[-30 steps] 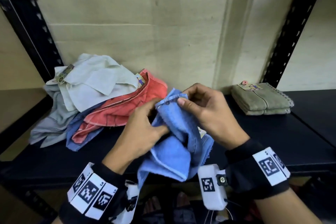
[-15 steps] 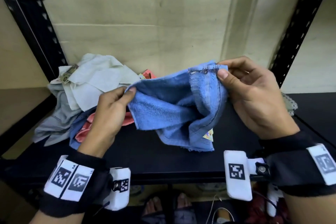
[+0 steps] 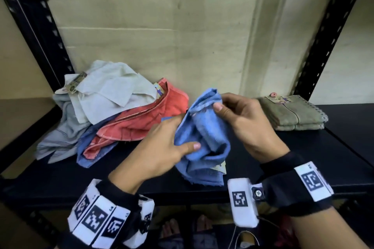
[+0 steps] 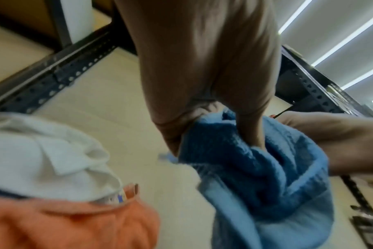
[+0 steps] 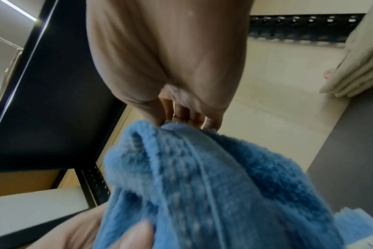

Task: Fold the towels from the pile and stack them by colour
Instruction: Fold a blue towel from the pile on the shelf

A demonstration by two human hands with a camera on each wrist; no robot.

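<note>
A blue towel [image 3: 204, 137] hangs bunched between both hands above the black shelf [image 3: 60, 180], its lower edge touching the shelf. My right hand [image 3: 238, 121] pinches its top edge between thumb and fingers. My left hand [image 3: 162, 147] grips the towel's left side, thumb on the front. In the left wrist view the left hand [image 4: 202, 101] digs its fingers into the blue towel [image 4: 266, 176]. In the right wrist view the right hand [image 5: 177, 80] pinches the blue towel [image 5: 202, 185]. The pile [image 3: 113, 115] of white, red, grey and blue towels lies at the left.
Folded olive-green towels [image 3: 291, 113] form a stack at the right on the shelf. Black slotted uprights [image 3: 34, 26] stand at both sides, with a beige wall [image 3: 162, 26] behind. Bare shelf surface lies between the pile and the stack.
The hands were wide apart with the blue towel spread and raised; now they have come together and lower, and the towel is bunched between them.
</note>
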